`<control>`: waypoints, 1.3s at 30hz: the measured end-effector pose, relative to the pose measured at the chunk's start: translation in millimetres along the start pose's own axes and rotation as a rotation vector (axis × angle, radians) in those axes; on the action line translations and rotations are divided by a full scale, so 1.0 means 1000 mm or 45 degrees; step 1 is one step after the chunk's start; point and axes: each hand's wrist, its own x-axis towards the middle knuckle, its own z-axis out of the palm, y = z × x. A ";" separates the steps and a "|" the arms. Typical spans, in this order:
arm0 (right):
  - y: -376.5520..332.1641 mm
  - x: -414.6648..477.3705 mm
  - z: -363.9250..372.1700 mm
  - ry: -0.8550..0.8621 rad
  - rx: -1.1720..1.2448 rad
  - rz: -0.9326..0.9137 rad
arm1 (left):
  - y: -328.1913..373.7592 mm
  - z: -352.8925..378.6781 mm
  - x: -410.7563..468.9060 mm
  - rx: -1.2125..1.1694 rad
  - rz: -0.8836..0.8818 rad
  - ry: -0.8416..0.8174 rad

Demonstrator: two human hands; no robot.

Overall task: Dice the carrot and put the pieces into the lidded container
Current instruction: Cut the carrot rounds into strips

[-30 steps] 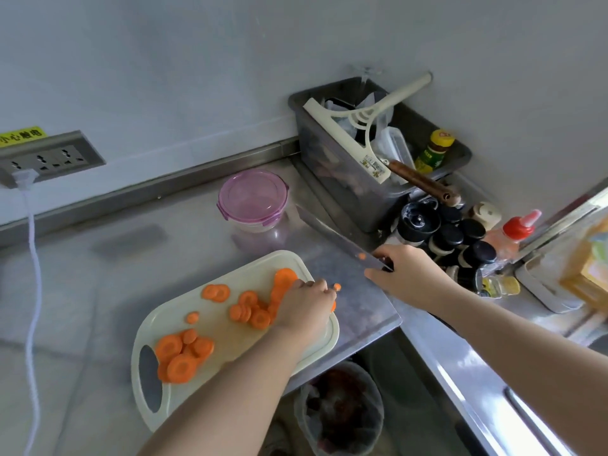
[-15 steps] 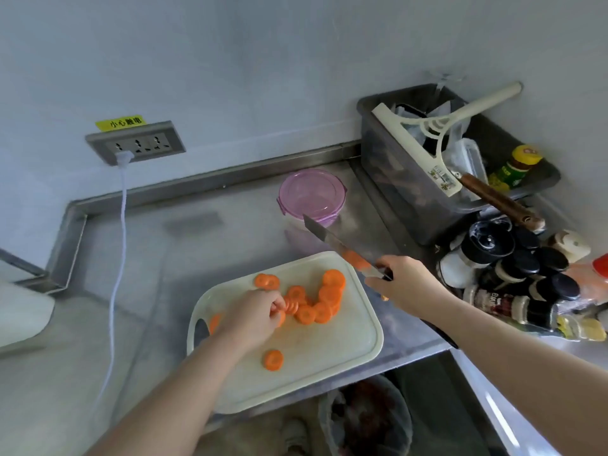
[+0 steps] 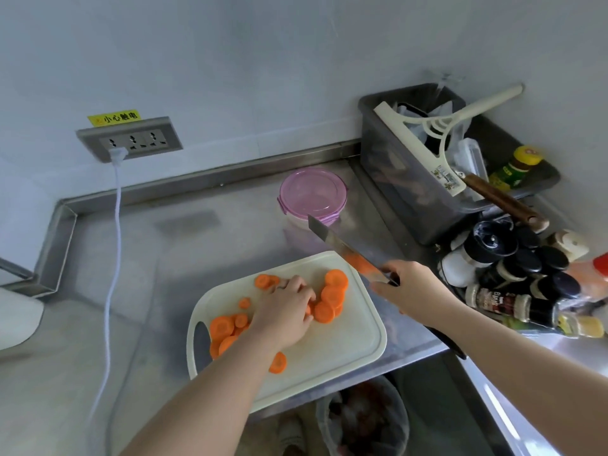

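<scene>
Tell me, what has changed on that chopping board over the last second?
The left hand moved from the right edge of the white plastic cutting board to its middle, fingers now bent over round orange carrot slices. The right hand holds the steel knife raised beside the board throughout; the round pink-lidded container stays shut.

Knife (image 3: pixel 342 245) handle inside right hand (image 3: pixel 415 288) (slices (image 3: pixel 325 313) beneath left hand (image 3: pixel 285 311))
</scene>
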 end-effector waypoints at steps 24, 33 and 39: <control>0.016 0.001 0.003 -0.031 0.091 0.014 | 0.015 -0.012 0.012 -0.481 -0.453 -0.167; 0.020 0.000 -0.004 -0.024 0.103 0.024 | 0.025 -0.008 0.037 -0.684 -0.511 -0.121; 0.020 0.002 -0.004 -0.047 0.086 0.012 | 0.027 -0.010 0.037 -0.684 -0.537 -0.213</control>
